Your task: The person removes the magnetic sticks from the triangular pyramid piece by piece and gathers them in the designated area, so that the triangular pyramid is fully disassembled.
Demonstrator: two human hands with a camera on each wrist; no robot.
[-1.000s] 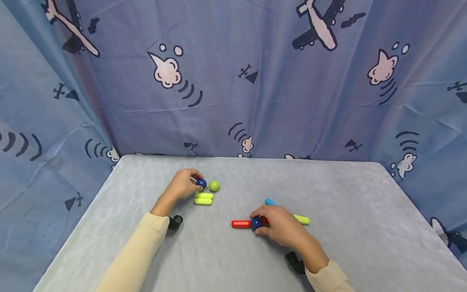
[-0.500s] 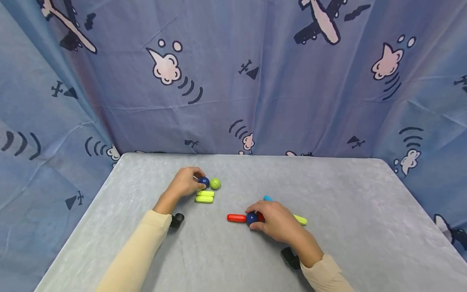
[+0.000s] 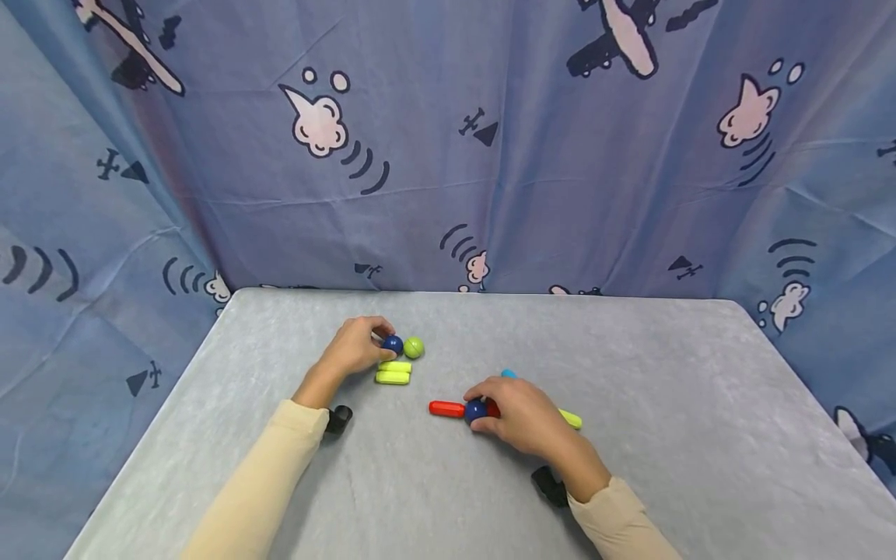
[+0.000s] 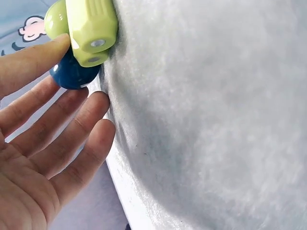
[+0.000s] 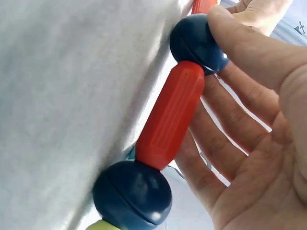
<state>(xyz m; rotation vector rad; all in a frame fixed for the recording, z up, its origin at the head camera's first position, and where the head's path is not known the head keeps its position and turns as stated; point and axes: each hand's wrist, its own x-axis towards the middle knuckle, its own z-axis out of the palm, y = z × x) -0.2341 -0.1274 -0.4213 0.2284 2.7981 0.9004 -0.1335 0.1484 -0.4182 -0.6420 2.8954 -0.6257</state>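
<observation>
My left hand (image 3: pixel 353 346) pinches a dark blue ball (image 3: pixel 393 344) between thumb and fingers. Right beside that ball sits a lime green ball (image 3: pixel 414 347); two lime rods (image 4: pixel 93 28) lie side by side just in front. My right hand (image 3: pixel 521 412) has thumb and fingers on another blue ball (image 3: pixel 475 411), part of a joined chain. From this ball a red rod (image 3: pixel 446 408) points left, and a second red rod (image 5: pixel 170 115) runs under the palm to another blue ball (image 5: pixel 133 195). A lime rod (image 3: pixel 570 418) and a blue rod (image 3: pixel 509 374) show past the hand, partly hidden.
A grey cloth-covered table (image 3: pixel 630 350) carries everything. Behind and at the sides hangs a blue curtain (image 3: pixel 420 155) printed with planes. Black wrist cameras (image 3: pixel 340 419) are strapped under both wrists.
My right hand has slid the chain left and a little away from me. My left hand has brought its blue ball right up to the green ball. The head view has tilted slightly.
</observation>
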